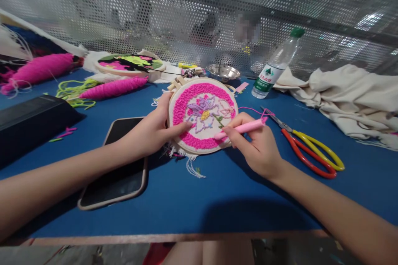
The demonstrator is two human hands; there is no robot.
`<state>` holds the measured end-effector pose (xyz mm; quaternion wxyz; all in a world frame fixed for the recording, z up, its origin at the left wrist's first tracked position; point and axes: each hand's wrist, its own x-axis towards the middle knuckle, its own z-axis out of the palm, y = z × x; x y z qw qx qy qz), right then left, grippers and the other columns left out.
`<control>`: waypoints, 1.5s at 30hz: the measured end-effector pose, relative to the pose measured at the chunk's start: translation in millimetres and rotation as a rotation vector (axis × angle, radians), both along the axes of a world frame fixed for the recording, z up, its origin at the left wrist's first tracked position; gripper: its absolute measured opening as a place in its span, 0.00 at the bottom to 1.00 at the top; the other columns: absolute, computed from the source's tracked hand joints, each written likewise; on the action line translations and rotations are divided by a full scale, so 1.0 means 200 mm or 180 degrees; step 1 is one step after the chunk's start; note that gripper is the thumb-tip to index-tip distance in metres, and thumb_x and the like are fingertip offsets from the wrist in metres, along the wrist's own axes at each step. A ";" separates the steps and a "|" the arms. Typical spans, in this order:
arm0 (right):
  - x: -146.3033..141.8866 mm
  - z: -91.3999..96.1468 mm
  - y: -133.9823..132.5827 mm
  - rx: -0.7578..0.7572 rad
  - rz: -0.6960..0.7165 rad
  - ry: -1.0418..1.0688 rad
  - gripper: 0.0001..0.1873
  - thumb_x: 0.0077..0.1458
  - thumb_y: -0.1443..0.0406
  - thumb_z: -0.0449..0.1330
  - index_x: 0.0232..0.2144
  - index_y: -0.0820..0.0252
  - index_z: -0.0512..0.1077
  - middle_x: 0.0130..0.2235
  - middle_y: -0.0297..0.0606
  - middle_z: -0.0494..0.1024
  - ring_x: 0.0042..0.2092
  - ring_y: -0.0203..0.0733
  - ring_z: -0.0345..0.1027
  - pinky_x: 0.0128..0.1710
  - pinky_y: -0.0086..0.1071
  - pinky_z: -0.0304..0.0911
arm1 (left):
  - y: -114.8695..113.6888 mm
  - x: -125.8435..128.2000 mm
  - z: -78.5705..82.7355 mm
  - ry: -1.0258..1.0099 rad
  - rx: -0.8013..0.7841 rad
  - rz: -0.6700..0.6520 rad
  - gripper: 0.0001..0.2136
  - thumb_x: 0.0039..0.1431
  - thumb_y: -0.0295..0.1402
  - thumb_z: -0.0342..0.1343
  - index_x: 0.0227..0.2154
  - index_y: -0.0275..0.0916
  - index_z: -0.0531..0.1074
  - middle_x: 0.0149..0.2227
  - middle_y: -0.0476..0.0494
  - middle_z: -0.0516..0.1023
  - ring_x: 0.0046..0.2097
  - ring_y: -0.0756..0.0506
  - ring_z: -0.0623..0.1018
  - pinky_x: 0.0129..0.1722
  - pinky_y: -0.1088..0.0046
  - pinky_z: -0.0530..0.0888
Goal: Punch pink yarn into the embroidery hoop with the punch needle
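Note:
My left hand (157, 126) grips the left side of a round embroidery hoop (203, 116), thumb on the front of the cloth, other fingers hidden behind. A looped hot-pink ring surrounds a purple flower with a yellow centre on the stretched fabric. Closed around a pink punch needle (247, 128), my right hand (256, 145) holds its tip against the pink ring at the lower right. Pink yarn (250, 109) runs from the tool's back end. Right of that hand lie scissors (311, 145) with one red and one yellow handle.
A phone (124, 174) lies under my left forearm, beside a black case (34, 120). Behind are pink yarn bundles (115, 87), another hoop (130, 63), a metal bowl (223, 71) and a water bottle (273, 68). Crumpled cloth (351, 95) lies right, before a perforated metal screen (174, 16).

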<state>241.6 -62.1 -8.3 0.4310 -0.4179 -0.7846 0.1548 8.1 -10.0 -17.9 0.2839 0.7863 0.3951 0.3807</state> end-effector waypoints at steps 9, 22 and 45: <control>0.01 0.01 -0.01 0.0265 -0.0034 0.0060 0.09 0.62 0.64 0.54 0.28 0.57 0.68 0.26 0.30 0.71 0.25 0.31 0.66 0.27 0.27 0.61 | 0.03 -0.01 -0.01 0.0015 -0.0059 -0.0088 0.28 0.58 0.41 0.57 0.58 0.41 0.54 0.56 0.39 0.68 0.58 0.35 0.68 0.55 0.58 0.71; 0.02 0.02 -0.02 0.0479 -0.0190 0.0067 0.10 0.62 0.66 0.54 0.27 0.57 0.68 0.28 0.31 0.71 0.25 0.30 0.62 0.25 0.27 0.58 | 0.03 -0.01 -0.02 -0.0002 -0.0095 -0.0094 0.29 0.57 0.41 0.58 0.58 0.41 0.54 0.56 0.40 0.69 0.57 0.36 0.69 0.53 0.60 0.72; 0.02 0.02 -0.03 0.0828 -0.0088 -0.0305 0.08 0.61 0.67 0.56 0.29 0.57 0.65 0.27 0.29 0.68 0.26 0.29 0.63 0.26 0.26 0.58 | 0.03 -0.01 -0.03 0.0003 -0.0107 -0.0156 0.29 0.58 0.42 0.56 0.59 0.45 0.53 0.58 0.45 0.67 0.60 0.37 0.67 0.56 0.64 0.71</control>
